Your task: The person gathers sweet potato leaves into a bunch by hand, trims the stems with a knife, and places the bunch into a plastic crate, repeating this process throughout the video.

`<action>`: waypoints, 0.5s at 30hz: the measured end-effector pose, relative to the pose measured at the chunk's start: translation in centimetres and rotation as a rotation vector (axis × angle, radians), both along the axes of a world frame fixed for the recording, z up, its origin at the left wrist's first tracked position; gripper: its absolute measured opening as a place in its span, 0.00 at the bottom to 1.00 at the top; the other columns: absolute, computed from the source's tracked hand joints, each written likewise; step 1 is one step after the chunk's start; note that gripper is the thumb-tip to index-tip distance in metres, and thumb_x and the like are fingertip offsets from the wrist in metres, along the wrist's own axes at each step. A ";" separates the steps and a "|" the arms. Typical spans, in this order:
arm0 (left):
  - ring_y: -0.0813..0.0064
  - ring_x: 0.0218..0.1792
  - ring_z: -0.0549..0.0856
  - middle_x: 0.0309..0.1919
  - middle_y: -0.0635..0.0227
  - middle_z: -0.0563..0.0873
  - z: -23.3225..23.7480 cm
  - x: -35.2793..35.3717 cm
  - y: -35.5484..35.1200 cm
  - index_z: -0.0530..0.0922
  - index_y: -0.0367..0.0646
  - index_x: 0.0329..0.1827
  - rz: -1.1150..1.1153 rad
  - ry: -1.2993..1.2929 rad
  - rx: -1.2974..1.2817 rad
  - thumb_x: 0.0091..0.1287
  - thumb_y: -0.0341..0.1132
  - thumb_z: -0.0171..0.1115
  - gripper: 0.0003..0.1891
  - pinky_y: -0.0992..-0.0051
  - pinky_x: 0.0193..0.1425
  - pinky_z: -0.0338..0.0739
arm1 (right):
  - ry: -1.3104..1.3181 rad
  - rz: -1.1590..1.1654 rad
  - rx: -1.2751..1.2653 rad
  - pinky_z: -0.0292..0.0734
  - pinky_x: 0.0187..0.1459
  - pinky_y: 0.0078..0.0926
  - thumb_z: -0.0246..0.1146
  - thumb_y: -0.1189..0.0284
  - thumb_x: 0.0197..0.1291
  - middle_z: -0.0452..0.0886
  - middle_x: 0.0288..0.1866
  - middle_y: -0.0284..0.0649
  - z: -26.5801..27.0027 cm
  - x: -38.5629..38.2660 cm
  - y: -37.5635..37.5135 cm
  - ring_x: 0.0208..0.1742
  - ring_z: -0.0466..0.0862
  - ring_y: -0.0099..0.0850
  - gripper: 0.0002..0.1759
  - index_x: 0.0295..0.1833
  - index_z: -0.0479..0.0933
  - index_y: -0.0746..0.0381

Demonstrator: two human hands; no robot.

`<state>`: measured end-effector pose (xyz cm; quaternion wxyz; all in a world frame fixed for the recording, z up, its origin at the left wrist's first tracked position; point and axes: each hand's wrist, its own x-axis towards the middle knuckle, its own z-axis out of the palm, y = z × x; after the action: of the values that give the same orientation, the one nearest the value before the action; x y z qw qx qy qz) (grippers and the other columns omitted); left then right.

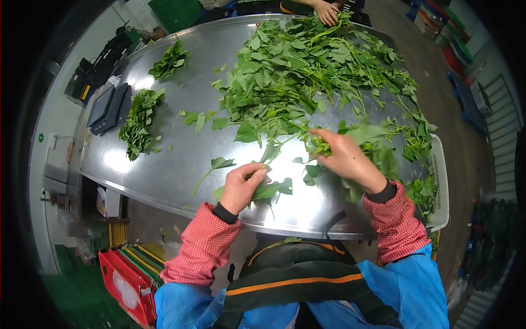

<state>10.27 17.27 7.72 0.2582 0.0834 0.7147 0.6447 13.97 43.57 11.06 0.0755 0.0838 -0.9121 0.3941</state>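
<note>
The left hand [241,183] pinched a leafy sprig [267,190] between thumb and finger, over the near edge of the metal bench [192,126]. The right hand [348,156] had its fingers curled round a green bunch [318,146], with blurry leaves beside it. The big leafy heap [274,82] lay just past both hands, reaching to the far edge, where another person's hand [327,13] touched it. Two small leaf piles [141,123] sat toward the left edge, near a scale [108,109]. A white basket [441,186] stood by the right edge.
</note>
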 end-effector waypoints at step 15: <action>0.67 0.55 0.80 0.55 0.54 0.79 0.5 1.1 1.7 0.68 0.34 0.64 -0.357 -0.455 0.271 0.73 0.57 0.44 0.32 0.68 0.60 0.74 | 0.601 0.052 0.158 0.72 0.41 0.38 0.67 0.70 0.49 0.75 0.35 0.42 2.4 0.3 -2.0 0.38 0.77 0.42 0.13 0.40 0.77 0.63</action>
<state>11.37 18.93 8.20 0.5072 0.0950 0.5201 0.6806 14.28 41.54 13.49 0.3251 0.2258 -0.8742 0.2814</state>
